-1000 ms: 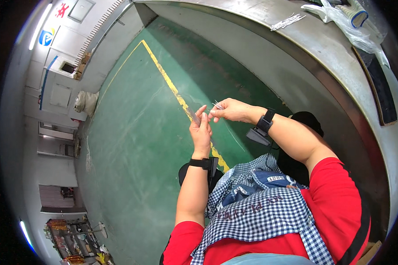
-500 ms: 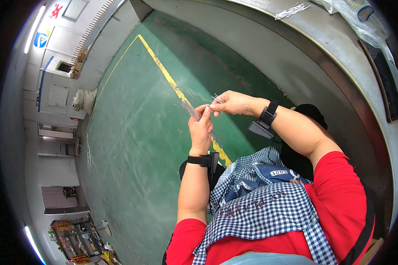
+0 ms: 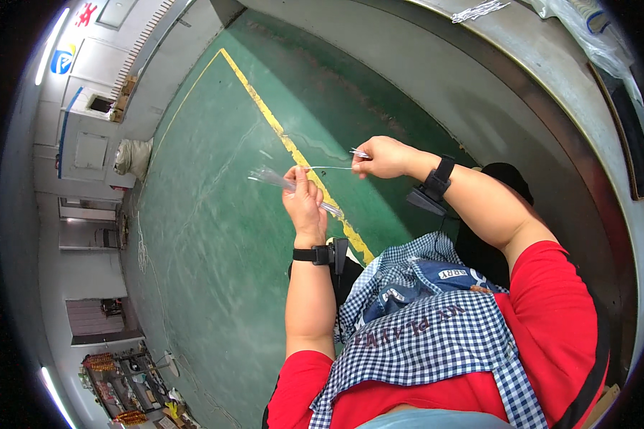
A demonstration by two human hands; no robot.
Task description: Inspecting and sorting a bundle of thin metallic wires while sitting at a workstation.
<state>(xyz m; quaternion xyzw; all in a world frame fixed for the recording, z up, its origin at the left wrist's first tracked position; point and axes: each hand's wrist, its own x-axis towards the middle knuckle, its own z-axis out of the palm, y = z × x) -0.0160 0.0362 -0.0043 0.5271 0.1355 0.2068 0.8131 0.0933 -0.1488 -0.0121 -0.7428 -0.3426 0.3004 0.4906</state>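
Observation:
My left hand is closed around a bundle of thin, clear plastic-looking strands, whose ends fan out on the far left and poke out below the palm. A single thin white strand runs taut from my left thumb and forefinger to the fingertips of my right hand. The right hand is closed too, and a few short thin strands stick out from its curled fingers. Both hands are in mid-air over the floor, with a gap between them. What the strands are exactly cannot be made out.
A metal-topped bench curves along the right, bearing a bunch of white strands, clear plastic wrap and a dark flat panel. A yellow line crosses the green floor. Far left stand a white sack and cluttered shelves.
My hands were together at the fingertips and have drawn apart, the left leftward and the right slightly right and up. A thin strand is now stretched between them.

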